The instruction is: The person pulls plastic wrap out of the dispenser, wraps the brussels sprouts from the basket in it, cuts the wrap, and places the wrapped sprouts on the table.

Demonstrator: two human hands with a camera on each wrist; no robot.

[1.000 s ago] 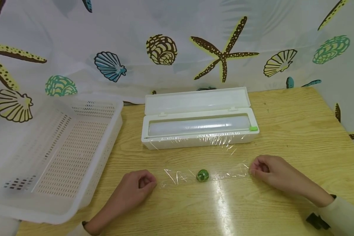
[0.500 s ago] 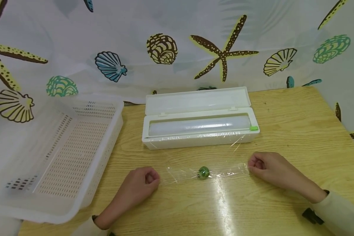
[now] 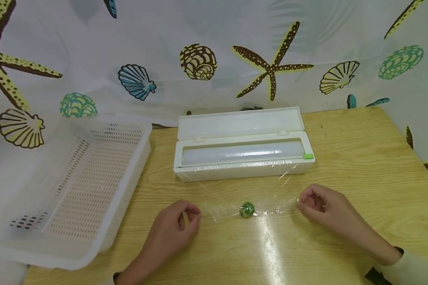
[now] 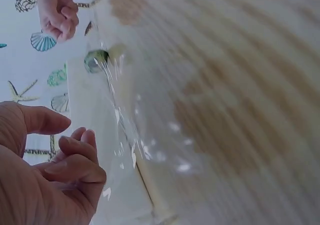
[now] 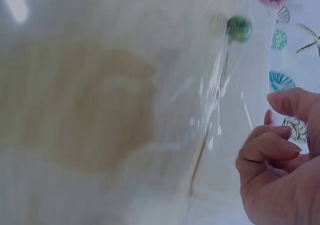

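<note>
A small green ball with pale streaks (image 3: pixel 247 209), its exact kind unclear, lies on the table with clear cling film (image 3: pixel 278 209) wrinkled about it. The film runs back to the white cling film dispenser (image 3: pixel 242 172), whose roll (image 3: pixel 242 152) shows inside. At the film's left end is my left hand (image 3: pixel 171 227); in the left wrist view its thumb and loosely bent fingers stand apart. My right hand (image 3: pixel 329 208) is close to the film's right end. A gap shows between its thumb and fingers in the right wrist view, with nothing held there.
To the left stands a white perforated basket (image 3: pixel 130 182). The dispenser's lid (image 3: pixel 239 123) is raised at the back, and a green slider (image 3: pixel 308 156) sits at its right end. Behind the wooden table (image 3: pixel 360 158) hangs a shell-patterned curtain (image 3: pixel 221 23).
Both hands have loosened their pinch on the film's front edge. The left hand has moved slightly right. The film has been drawn over near the ball, which has shifted slightly.
</note>
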